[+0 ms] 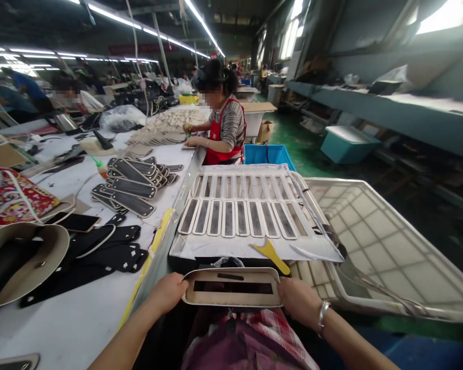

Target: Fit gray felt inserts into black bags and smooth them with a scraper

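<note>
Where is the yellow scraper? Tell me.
Head view, centre: the yellow scraper lies on the near edge of the white sheet, just beyond the beige panel held by the left hand and right hand.

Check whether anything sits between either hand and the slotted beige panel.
Nothing visible does. The left hand and right hand grip opposite ends of the slotted beige panel directly. A yellow scraper lies beyond its far edge on the white sheet, clear of both hands.

No writing can be read anywhere. The red banner (pixel 139 49) at eleven o'clock is too blurred to make out.
</note>
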A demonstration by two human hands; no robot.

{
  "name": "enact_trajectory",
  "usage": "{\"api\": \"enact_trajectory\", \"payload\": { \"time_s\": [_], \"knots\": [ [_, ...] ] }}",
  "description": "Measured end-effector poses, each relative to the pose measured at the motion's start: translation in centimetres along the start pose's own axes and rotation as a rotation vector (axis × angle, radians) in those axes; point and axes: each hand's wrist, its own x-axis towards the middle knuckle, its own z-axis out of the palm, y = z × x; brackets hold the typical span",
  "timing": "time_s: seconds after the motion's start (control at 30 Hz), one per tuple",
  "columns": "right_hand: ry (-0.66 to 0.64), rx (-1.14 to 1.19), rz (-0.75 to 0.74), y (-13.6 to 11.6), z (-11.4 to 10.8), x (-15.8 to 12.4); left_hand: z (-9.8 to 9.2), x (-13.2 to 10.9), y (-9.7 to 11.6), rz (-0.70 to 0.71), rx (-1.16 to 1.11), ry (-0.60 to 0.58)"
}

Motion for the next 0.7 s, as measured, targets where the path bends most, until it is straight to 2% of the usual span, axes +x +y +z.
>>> {"api": "enact_trajectory", "payload": {
  "time_s": [0.13,0.27,0.43,0.5,0.63,0.7],
  "knots": [
    [0.022,-0.043,0.016,-0.2,0.5,-0.4,0.1,1.1,-0.7,0.057,-0.079,-0.058],
    [0.028,-0.025,0.014,-0.3,0.6,-0.2,-0.3,2.0,-1.0,0.056,-0.12,-0.131],
    [-0.011,0.055,0.028,0.2,0.1,0.2,-0.8,1.6,-0.6,0.019,-0.134,-0.216],
    [-0.012,0.086,0.042,0.5,0.1,0.2,-0.7,1.1,-0.3,0.027,-0.129,-0.195],
    [-0.028,0.106,0.064,0.5,0.0,0.2,-0.5,0.9,0.1,0.12,-0.095,-0.067],
    [-0.049,0.1,0.062,0.4,-0.3,0.2,-0.8,1.3,0.4,0.125,-0.046,-0.069]
  ]
}}
